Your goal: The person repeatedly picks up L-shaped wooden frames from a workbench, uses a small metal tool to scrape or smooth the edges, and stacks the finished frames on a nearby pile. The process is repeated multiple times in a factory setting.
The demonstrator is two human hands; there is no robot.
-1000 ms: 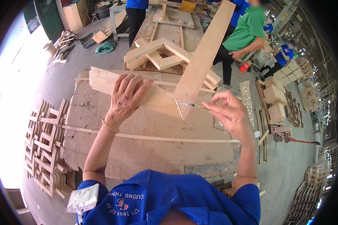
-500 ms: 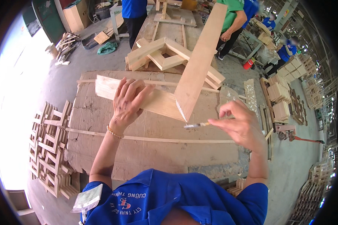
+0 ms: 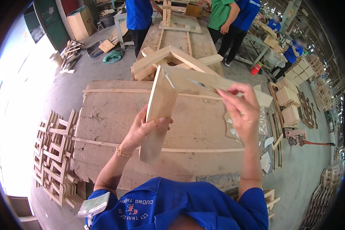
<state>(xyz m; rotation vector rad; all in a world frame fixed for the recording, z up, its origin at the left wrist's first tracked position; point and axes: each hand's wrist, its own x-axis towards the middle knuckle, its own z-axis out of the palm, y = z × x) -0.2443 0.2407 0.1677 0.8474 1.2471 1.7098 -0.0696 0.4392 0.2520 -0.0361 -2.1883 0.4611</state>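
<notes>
My left hand (image 3: 142,127) is closed round one leg of an L-shaped wooden corner piece (image 3: 162,103), thumb across its face. This leg tilts upright above the table, while the other leg stretches off to the right, behind my right hand. A streak of white paste, like glue, shows along the seam where the two boards meet. Pinched in my right hand (image 3: 243,109) is a slim tool (image 3: 201,84) with a thin grey tip and a yellowish handle. Its tip points left and lies over the right-hand leg, a little right of the seam; contact cannot be made out.
A cardboard-covered table (image 3: 115,119) with thin wooden strips lies below my hands. Beyond it, joined wooden frames (image 3: 151,61) rest on another bench. Stacked frames (image 3: 53,161) stand at left, a pallet jack (image 3: 295,137) at right. Several people in blue or green shirts (image 3: 221,15) stand farther off.
The corner piece has turned: the left hand's leg went from lying sideways to near upright, the other swung down rightward. The tool rose from the lower tip to near the raised seam.
</notes>
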